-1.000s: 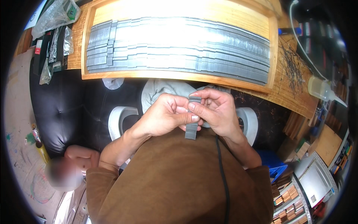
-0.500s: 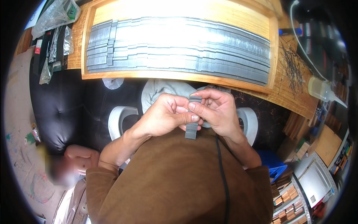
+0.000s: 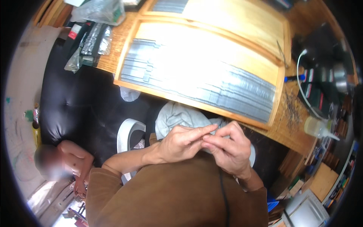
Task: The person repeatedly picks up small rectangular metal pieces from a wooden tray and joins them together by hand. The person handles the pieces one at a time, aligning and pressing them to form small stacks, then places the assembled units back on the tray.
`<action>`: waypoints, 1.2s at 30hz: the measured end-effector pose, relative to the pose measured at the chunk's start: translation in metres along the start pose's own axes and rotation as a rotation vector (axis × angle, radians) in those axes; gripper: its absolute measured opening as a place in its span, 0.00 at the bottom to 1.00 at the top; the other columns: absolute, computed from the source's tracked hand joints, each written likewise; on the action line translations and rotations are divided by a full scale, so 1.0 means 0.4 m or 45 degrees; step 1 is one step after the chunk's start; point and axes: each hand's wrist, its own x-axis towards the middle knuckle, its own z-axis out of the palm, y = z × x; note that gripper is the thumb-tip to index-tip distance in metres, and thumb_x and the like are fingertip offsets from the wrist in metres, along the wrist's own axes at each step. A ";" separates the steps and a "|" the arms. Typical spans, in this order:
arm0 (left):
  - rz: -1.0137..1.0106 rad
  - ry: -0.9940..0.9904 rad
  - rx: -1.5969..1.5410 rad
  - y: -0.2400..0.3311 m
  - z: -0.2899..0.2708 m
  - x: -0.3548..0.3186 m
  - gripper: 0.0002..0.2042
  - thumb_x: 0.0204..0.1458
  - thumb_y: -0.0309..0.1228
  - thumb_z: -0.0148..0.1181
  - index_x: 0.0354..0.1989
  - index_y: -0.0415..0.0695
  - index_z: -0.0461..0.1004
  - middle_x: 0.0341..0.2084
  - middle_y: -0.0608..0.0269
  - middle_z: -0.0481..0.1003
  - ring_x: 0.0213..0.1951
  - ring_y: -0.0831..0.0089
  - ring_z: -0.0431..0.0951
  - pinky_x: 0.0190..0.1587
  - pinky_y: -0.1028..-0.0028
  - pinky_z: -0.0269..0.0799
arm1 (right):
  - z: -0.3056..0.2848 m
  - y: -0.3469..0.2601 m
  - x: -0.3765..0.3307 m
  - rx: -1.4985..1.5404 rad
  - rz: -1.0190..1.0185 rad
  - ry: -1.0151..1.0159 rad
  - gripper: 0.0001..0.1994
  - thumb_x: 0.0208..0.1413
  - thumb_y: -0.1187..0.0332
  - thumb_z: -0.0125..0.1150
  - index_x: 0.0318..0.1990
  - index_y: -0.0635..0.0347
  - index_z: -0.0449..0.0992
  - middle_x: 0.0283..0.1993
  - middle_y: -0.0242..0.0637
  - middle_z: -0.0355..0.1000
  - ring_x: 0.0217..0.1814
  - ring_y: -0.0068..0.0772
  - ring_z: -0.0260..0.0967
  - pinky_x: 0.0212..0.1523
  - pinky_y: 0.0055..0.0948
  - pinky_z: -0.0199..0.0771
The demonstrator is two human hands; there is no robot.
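In front of my chest my two hands meet below the wooden tray (image 3: 189, 103). The left hand (image 3: 183, 143) has its fingers pressed together, pointing toward the right one. My right hand (image 3: 230, 148) is bent in a pinch, its thumb and fingertips against the left fingertips. Whatever lies between them is hidden behind the fingers. The tray holds rows of overlapping flat grey strips (image 3: 245, 92), partly washed out by glare.
Behind stands a second wooden tray (image 3: 286, 47). A clear plastic bag (image 3: 100, 13) lies at the table's left, a squeeze bottle (image 3: 317, 128) and thin dark wires (image 3: 292, 109) at its right. Grey cloth (image 3: 177, 119) hangs beyond my hands. Another person (image 3: 77, 157) sits lower left by a black sofa (image 3: 77, 89).
The view has turned, so the tray slants down to the right and a second tray shows. The short stack of grey strips seen in my hands earlier is out of sight; my fingers have closed together.
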 end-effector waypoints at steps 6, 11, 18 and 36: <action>0.051 0.079 0.046 0.093 -0.082 0.088 0.41 0.52 0.14 0.65 0.76 0.34 0.55 0.31 0.48 0.83 0.32 0.62 0.86 0.39 0.72 0.80 | -0.056 -0.077 0.159 -0.007 -0.249 -0.087 0.11 0.48 0.86 0.73 0.40 0.67 0.84 0.37 0.46 0.84 0.37 0.41 0.84 0.37 0.30 0.83; 0.141 0.381 0.314 0.113 -0.174 0.160 0.48 0.52 0.32 0.76 0.75 0.27 0.50 0.48 0.41 0.82 0.58 0.52 0.81 0.60 0.63 0.75 | -0.112 -0.085 0.409 0.017 -0.046 -0.075 0.07 0.57 0.79 0.70 0.42 0.66 0.86 0.37 0.40 0.85 0.38 0.30 0.83 0.42 0.28 0.84; 0.541 0.237 1.092 0.028 -0.332 0.286 0.16 0.54 0.30 0.71 0.48 0.35 0.78 0.47 0.48 0.80 0.51 0.53 0.80 0.59 0.59 0.74 | -0.099 0.158 0.815 -0.003 0.394 0.225 0.09 0.61 0.74 0.69 0.47 0.64 0.85 0.43 0.42 0.84 0.42 0.29 0.82 0.44 0.28 0.86; 0.518 -0.172 1.102 -0.140 -0.433 0.503 0.17 0.62 0.33 0.63 0.56 0.36 0.75 0.47 0.52 0.78 0.50 0.57 0.76 0.56 0.62 0.73 | 0.023 0.313 0.876 0.145 0.566 0.070 0.09 0.58 0.72 0.72 0.42 0.70 0.85 0.37 0.41 0.84 0.36 0.27 0.80 0.33 0.27 0.81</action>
